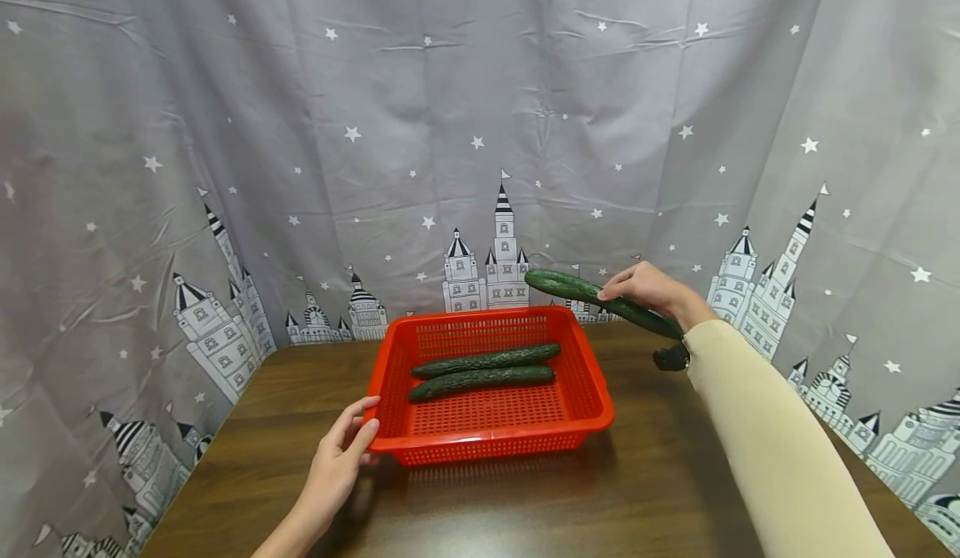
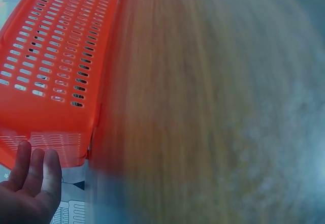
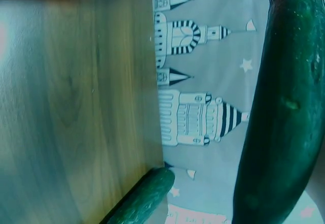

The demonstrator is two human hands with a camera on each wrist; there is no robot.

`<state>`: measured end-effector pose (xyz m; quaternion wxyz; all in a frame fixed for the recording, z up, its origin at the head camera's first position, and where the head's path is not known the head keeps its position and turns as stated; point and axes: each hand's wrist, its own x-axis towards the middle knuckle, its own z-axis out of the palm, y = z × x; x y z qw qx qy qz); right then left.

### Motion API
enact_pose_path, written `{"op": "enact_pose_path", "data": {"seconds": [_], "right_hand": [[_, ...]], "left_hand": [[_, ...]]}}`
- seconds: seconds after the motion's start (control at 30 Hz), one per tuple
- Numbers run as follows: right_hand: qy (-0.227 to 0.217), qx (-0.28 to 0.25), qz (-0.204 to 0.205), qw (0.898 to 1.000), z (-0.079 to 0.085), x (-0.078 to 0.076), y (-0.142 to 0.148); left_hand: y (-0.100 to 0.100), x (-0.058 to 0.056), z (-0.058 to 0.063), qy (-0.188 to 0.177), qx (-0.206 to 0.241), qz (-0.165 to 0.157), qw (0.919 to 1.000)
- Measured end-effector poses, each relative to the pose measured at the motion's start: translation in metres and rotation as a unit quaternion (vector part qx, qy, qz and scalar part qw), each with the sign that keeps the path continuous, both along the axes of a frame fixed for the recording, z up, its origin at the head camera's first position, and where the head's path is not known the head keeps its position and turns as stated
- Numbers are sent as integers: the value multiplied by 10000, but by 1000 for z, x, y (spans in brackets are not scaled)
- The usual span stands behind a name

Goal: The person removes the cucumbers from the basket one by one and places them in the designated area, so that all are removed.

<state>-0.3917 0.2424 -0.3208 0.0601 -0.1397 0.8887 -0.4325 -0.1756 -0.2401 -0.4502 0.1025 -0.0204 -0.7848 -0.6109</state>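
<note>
My right hand (image 1: 648, 285) grips a long green cucumber (image 1: 566, 284) around its middle, raised at the right above the back of the basket. That cucumber (image 3: 284, 102) fills the right side of the right wrist view. At the left end of the red plastic basket (image 1: 491, 441) is my left hand (image 1: 341, 449), its fingertips touching the rim. In the left wrist view, fairly straight fingers (image 2: 34, 170) lie against the basket's end wall. Inside the basket, two dark green cucumbers (image 1: 480, 381) lie side by side.
The basket stands on a brown wooden table (image 1: 495, 508). Another cucumber (image 3: 144, 198) shows low in the right wrist view, near the table's far edge. A grey curtain (image 1: 480, 124) printed with stars and castles hangs behind and along both sides.
</note>
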Motion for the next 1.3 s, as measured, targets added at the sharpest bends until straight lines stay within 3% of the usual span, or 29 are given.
{"op": "enact_pose_path", "data": {"seconds": [0.37, 1.07, 1.3], "right_hand": [[-227, -441, -356, 9981, -13, 10, 31], [-252, -536, -888, 9943, -50, 32, 82], [-322, -561, -1270, 9898, -66, 35, 92]], "left_hand": [[1, 0, -1, 22, 19, 3, 10000], [1, 0, -1, 24, 57, -12, 10000], [0, -1, 0, -57, 78, -19, 10000]]}}
